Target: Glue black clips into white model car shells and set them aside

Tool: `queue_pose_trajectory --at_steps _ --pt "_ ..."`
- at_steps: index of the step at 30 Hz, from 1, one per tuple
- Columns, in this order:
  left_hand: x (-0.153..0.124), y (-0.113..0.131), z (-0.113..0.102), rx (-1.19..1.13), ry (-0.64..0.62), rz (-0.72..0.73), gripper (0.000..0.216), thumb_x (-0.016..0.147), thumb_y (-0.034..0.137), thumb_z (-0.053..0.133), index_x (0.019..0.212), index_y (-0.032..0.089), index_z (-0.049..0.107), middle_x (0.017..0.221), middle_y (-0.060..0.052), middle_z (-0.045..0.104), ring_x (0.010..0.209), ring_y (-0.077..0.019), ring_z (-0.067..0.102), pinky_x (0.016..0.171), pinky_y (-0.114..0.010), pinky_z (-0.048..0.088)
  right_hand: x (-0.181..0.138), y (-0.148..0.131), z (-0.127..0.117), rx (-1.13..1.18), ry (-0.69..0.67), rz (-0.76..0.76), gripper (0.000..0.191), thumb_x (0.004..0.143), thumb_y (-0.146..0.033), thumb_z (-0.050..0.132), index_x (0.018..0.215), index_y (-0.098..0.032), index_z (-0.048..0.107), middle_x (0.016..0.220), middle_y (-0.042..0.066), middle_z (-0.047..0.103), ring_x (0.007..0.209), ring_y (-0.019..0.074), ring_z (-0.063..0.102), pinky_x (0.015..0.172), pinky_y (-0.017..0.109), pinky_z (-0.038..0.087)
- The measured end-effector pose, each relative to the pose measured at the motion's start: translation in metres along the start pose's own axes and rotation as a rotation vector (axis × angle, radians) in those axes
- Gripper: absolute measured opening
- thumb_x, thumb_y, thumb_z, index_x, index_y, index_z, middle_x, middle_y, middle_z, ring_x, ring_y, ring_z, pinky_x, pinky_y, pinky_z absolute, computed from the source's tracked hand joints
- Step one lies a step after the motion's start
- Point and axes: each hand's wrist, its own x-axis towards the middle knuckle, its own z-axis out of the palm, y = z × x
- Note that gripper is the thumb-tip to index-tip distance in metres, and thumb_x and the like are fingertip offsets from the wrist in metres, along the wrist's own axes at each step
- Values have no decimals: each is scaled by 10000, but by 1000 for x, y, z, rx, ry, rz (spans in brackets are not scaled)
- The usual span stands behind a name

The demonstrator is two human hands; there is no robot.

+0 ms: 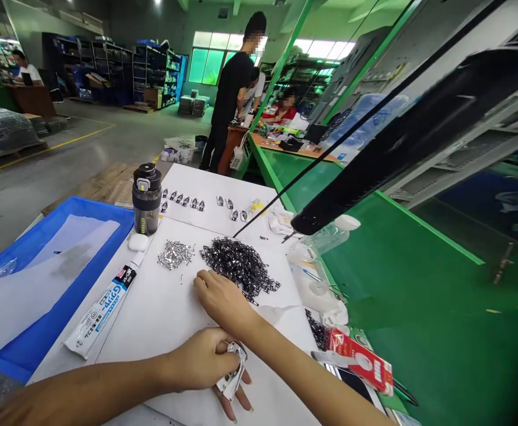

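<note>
Green factory bench (418,307) with a white work sheet (161,319) on it: my left hand (203,361) is closed on a crumpled white wipe (231,371), and my right hand (223,300) is loosely curled, holding nothing, right beside a pile of tiny black metal clips (239,266). Next to that are a smaller silver pile (175,254), a glue tube (102,310) with a blue "G" label, and a dark water bottle (146,198) farther out, while a red packet (359,358) sits off to the right, its print unreadable.
</note>
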Motion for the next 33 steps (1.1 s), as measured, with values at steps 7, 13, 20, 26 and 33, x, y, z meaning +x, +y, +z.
queue_pose_trajectory --at_steps 7,13,20,26,33 --pt "-16 10 7 -45 261 185 613 778 675 790 1153 216 635 956 -79 711 703 -264 793 493 -332 596 -60 -14 -9 498 771 311 311 1103 -214 576 1406 -214 648 1069 57 797 854 171 788 761 294 690" --pt "-25 22 12 -176 440 228 714 781 557 863 1367 240 607 1147 -88 745 888 -231 785 702 -351 674 -105 -44 24 1065 844 682 185 1030 -341 755 1192 -253 766 1054 72 839 892 209 825 657 273 704" --pt "-24 21 13 -85 433 111 559 766 643 861 1082 204 719 848 -22 718 698 -177 674 606 -329 646 -108 -48 31 1377 665 822 331 970 -568 787 1007 -239 799 1142 114 829 985 254 796 789 334 699" --pt "-28 15 16 53 444 132 509 834 667 817 1054 213 745 688 22 645 615 -171 640 565 -312 623 -102 -46 10 1440 600 819 364 951 -586 786 940 -222 790 951 95 807 721 225 743 667 352 676" --pt "-30 12 17 102 518 151 510 850 698 776 1003 213 746 684 11 668 534 -170 619 509 -316 590 -105 -51 12 1450 625 733 255 1011 -492 735 928 -251 754 1042 100 791 713 213 730 443 285 578"
